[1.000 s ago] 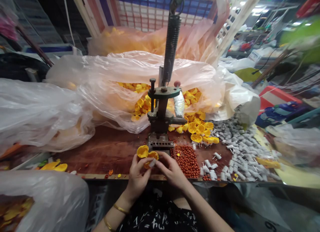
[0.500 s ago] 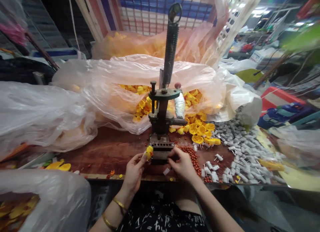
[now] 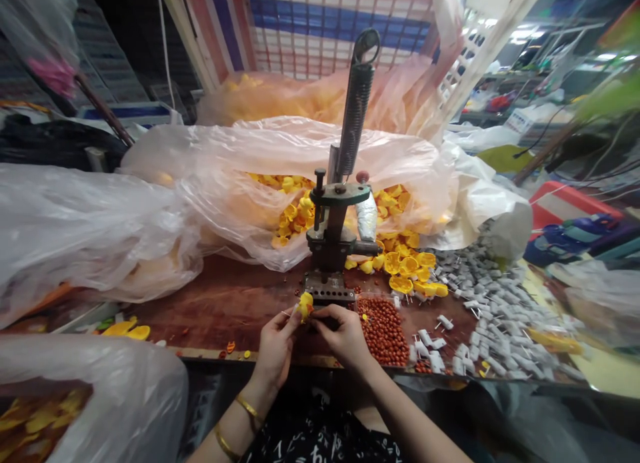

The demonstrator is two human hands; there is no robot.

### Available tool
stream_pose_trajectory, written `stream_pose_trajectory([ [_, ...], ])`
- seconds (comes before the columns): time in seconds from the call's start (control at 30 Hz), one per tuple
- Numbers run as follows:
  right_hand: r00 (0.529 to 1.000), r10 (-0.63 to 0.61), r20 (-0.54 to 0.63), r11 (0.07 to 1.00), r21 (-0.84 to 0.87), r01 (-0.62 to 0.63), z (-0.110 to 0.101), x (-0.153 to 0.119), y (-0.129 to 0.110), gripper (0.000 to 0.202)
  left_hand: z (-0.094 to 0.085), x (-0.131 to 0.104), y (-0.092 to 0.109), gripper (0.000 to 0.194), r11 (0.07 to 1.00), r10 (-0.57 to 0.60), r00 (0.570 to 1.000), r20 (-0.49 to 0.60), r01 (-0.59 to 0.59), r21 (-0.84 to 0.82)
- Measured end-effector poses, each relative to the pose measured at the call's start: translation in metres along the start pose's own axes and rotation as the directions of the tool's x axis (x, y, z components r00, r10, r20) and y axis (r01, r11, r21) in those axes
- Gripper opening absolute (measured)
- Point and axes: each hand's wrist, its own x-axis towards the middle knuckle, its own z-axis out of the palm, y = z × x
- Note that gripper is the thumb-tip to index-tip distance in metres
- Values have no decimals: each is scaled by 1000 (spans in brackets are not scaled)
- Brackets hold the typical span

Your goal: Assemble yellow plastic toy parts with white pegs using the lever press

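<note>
Yellow plastic, one small piece, with an orange patch; located in front of the holed metal block, by its left end, above the brown bench.

Left hand, one: mine, thumb and fingers pinched on the piece. Judged best: a firm hold at the side, light enough that the thin wall does not bow, with the orange patch free of my fingertips.

Right hand, one: mine, fingertips drawn together at the piece's right edge. Whether they grip it, or some tiny part, I cannot tell. Judged best: small fingertip movements, wrist low, the left hand giving the support, any pressure straight and even; a slanted push could twist the piece in my pinch.

Press, one, dark metal, upright behind both hands; knuckles are best held clear of it.

Red-brown beads, many, just beside my right hand; forearm best lifted over them, lest they scatter.

Grey-white blocks, a heap, farther right.
</note>
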Motion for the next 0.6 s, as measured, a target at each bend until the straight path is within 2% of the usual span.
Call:
stream_pose_trajectory([
  [0.2, 985, -162, 56, 981, -102, 167, -1, 1, 4, 10, -4, 0, 0, 40, 999, -9, 1000, 16, 9, 32],
  [0.33, 992, -75, 106, 976, -195, 95, -6, 13, 11, 7, -7, 9, 2, 43, 989, -28, 998, 55, 19, 144],
  [0.43, 998, -44, 52, 880, -472, 63, -10, 30, 19, 4, -5, 33, 2, 44, 951, 32, 990, 134, -72, 302],
  [0.53, 1000, -8, -11, 769, -639, -1, -21, 46, 28, 7, 1, 63, 1, 36, 805, 179, 954, 239, -282, 523],
  [0.6, 992, -8, -126, 788, -612, -72, -38, 60, 31, 9, 6, 80, 2, 27, 649, 230, 915, 331, -398, 649],
])
